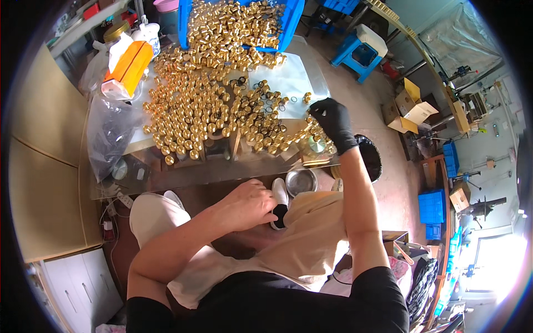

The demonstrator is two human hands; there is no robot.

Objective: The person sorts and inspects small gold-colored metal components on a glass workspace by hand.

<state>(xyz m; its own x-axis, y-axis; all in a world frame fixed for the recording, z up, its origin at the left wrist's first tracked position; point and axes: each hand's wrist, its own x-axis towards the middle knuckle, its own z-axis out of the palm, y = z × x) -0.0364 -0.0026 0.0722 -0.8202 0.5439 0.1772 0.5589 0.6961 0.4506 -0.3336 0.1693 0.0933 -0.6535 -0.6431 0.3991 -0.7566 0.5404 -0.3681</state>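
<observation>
Sitting at the table, head view: one person, two hands, one table.
Gold-coloured pieces: far too many to count, spread across the table and heaped in one blue crate at its far side.
Black rings: several, some in a dark clump among the pieces, others scattered on the white sheet; they overlap too much for a sure count.
White sheet: one, flat on the right part of the table.
Pale green round piece: one, at the near right corner.
Other table goods: one orange tissue box and one clear plastic bag, both on the left.
Below and beyond: one metal bowl, one black bin, one blue stool with a pale seat.
Right hand: black-gloved, fingers bent, thumb and forefinger tips close together; whether they pinch anything cannot be told.
Pieces by the right hand: one lone piece just beyond its fingertips, more lying just left of and below the glove.
Left hand: bare, fingers loosely folded, above the lap and well apart from the pieces; its palm is hidden, so its contents cannot be told.
</observation>
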